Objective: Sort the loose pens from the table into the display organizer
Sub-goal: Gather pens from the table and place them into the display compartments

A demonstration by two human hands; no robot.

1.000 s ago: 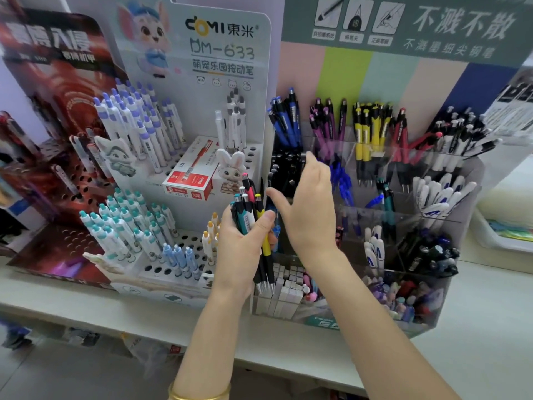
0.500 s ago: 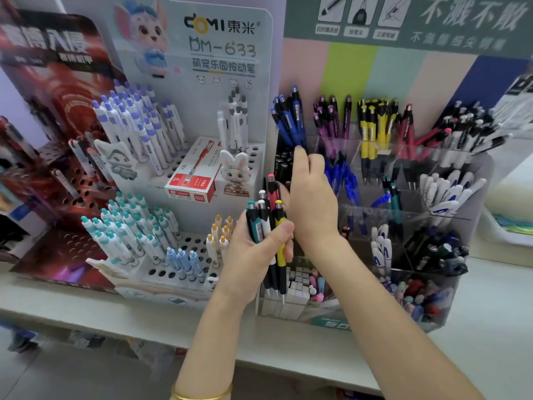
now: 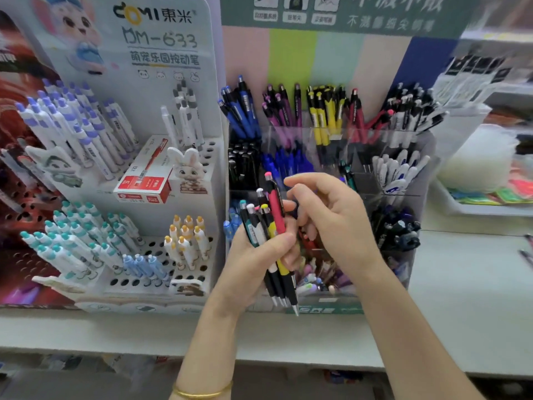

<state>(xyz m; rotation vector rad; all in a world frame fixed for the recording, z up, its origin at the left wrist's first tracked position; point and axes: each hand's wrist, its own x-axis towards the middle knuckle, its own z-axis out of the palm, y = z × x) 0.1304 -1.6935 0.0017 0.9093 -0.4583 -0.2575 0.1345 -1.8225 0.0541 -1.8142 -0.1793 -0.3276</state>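
Pens (image 3: 268,226) are being clasped upright in the left grip (image 3: 253,255), before the organizer (image 3: 429,157) on the counter (image 3: 461,298); the loosely curled right grip (image 3: 331,223) is being held beside them, contact unclear.

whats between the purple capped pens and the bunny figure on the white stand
A red and white box lies flat there, beside the bunny figure, seen in the head view.

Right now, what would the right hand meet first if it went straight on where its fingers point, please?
Probably the red pen, tallest in the bunch the left hand grips; the right hand points left at it, though depth is unclear.
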